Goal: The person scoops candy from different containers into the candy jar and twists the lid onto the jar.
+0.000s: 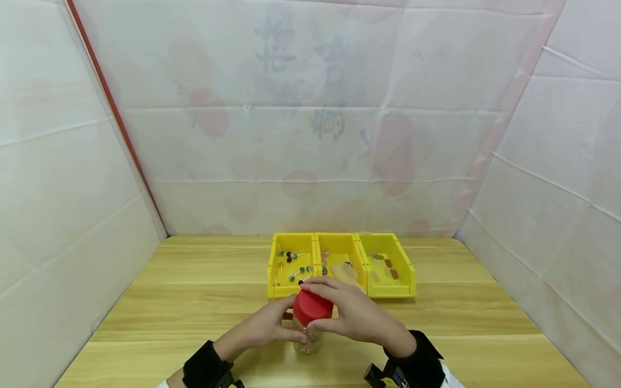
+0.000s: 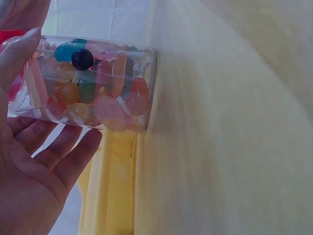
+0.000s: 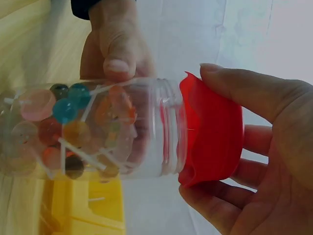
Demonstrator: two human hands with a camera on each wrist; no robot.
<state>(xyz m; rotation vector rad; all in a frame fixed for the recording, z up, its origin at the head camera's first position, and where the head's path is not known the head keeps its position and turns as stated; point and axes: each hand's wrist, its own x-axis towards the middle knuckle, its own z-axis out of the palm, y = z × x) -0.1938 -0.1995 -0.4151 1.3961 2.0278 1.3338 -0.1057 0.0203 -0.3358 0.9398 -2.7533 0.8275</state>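
Note:
A clear plastic jar [image 1: 306,346] stands upright on the table close to the person, filled with colourful lollipops [image 3: 66,110] on white sticks and other small candy-like pieces. My left hand [image 1: 264,327] holds it from the left, thumb on the near side and fingers behind. Over the mouth, my right hand [image 1: 351,312] grips a red lid [image 1: 312,307] between thumb and fingers. In the right wrist view the lid's wavy edge sits at the jar's threaded neck [image 3: 171,129], with part of the thread still showing.
Behind the jar, three joined yellow bins [image 1: 317,293] stand in a row. The left bin has several lollipops [image 1: 292,278], the middle one a flat pale piece [image 1: 345,274] and the right one small brown pieces [image 1: 391,269]. White cloth walls [image 1: 301,134] enclose the wooden table [image 1: 204,280].

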